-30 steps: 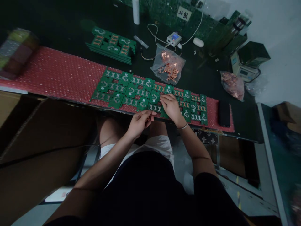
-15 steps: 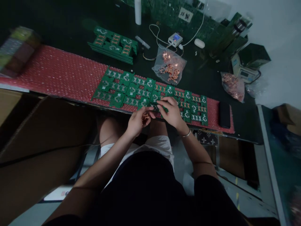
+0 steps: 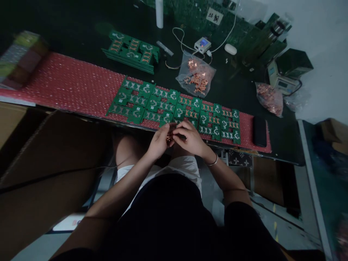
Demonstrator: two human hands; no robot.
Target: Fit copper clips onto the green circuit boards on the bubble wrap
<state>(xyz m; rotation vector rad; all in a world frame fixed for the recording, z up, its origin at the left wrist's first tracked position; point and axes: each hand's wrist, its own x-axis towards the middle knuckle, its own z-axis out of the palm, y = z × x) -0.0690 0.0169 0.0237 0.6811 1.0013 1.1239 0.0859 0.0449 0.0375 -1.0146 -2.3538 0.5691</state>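
Observation:
My left hand (image 3: 160,140) is curled around several small copper pieces (image 3: 169,137) at the table's front edge. Beside it, my right hand (image 3: 189,137) has thumb and fingers pinched together at those pieces; whether a piece is between its fingertips I cannot make out. Just beyond both hands, green circuit boards (image 3: 159,105) lie side by side in a row. Copper pieces sit on the middle board (image 3: 187,105) in its upper two rows, and its lower part is hidden by my right hand. The boards to the right also carry copper pieces in their upper rows.
Red bubble wrap (image 3: 81,79) runs under the boards. Behind are a stack of circuit boards (image 3: 130,52), a clear bag of copper pieces (image 3: 197,76) and a small white device (image 3: 202,45) with cables. A black phone (image 3: 259,131) and another bag (image 3: 269,98) lie at right.
My right hand has moved back from the middle board, down and left to the copper pieces in my left hand. Copper pieces now show in that board's second row, previously covered.

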